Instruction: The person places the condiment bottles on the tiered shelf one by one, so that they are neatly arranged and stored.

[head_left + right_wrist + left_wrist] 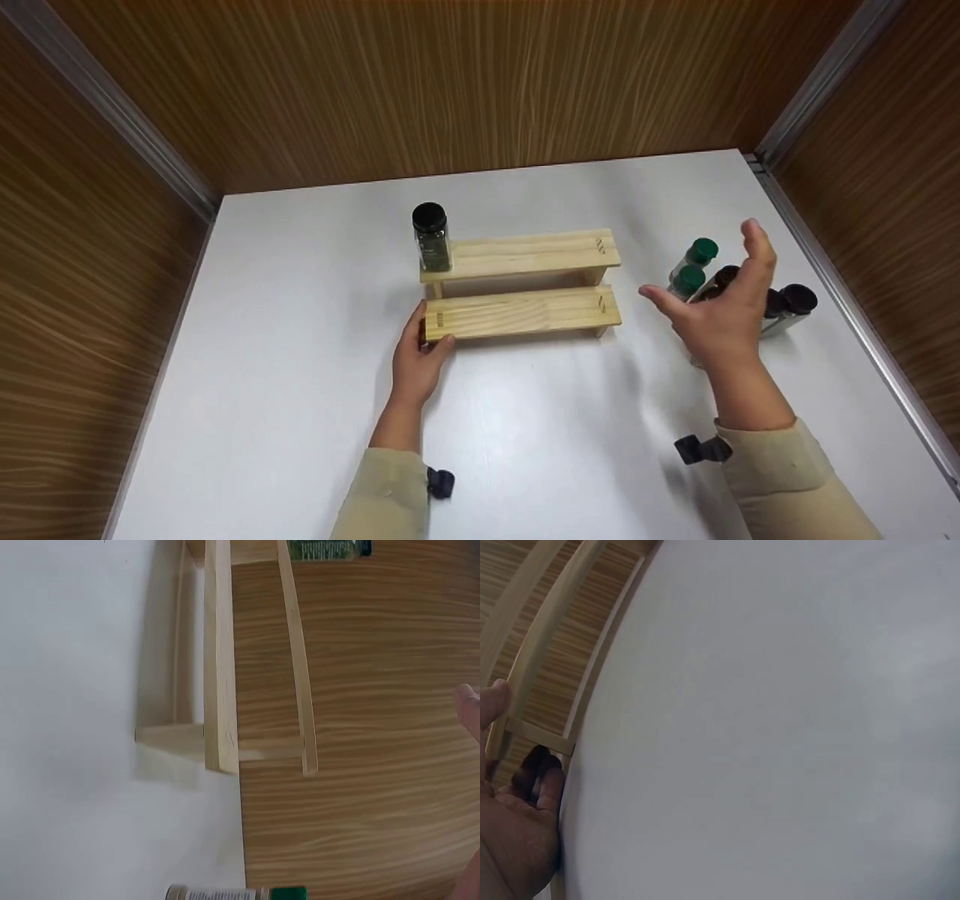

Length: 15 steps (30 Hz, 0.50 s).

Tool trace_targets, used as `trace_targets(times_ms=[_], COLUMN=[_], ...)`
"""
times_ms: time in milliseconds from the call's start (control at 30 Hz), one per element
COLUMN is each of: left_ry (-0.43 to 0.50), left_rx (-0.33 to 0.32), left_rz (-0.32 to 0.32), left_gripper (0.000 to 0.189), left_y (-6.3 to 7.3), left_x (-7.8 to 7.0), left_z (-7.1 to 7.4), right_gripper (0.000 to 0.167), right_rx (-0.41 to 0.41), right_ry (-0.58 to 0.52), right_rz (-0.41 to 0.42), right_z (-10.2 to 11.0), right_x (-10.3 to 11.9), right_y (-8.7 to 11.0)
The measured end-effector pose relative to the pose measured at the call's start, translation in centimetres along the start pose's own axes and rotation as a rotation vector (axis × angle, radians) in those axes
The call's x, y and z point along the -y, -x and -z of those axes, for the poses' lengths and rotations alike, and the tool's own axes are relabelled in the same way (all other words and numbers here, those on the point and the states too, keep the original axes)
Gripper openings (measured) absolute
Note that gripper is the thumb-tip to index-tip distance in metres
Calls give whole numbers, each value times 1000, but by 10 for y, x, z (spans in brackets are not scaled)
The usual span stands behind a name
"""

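Note:
A two-step wooden rack stands mid-table, with its lower step in front of the higher one. My left hand grips the left end of that lower step, thumb at the front edge. Something dark shows between the palm and the rack end; I cannot tell what it is. On the left end of the upper step stands a black-capped glass spice jar with green contents. My right hand is raised in front of the jars on the right, thumb and fingers spread, holding nothing.
Two green-capped jars stand right of the rack. Black-capped jars are grouped beside them, partly hidden by the right hand. Wood-grain panels wall the white table at the back and both sides.

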<state>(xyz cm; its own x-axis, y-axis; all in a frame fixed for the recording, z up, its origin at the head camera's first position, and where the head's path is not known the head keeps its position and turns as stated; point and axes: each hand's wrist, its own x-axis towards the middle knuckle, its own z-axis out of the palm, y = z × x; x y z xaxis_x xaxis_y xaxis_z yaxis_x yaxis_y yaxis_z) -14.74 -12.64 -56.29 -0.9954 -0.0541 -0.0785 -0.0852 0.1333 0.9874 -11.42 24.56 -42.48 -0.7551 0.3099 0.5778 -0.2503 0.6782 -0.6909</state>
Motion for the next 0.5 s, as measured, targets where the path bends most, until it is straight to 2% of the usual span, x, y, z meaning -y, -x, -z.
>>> trace_targets(times_ms=[267, 500], left_ry=[-7, 11], left_rx=[1, 2], left_rz=[0, -9], left_gripper=[78, 78], left_y=[-2, -5], left_x=[2, 4], left_z=[1, 0], right_gripper=[128, 125], right_rx=[-10, -15], right_ry=[7, 21], right_rz=[-143, -160], right_z=[16, 24], right_x=[-13, -29], right_y=[11, 23])
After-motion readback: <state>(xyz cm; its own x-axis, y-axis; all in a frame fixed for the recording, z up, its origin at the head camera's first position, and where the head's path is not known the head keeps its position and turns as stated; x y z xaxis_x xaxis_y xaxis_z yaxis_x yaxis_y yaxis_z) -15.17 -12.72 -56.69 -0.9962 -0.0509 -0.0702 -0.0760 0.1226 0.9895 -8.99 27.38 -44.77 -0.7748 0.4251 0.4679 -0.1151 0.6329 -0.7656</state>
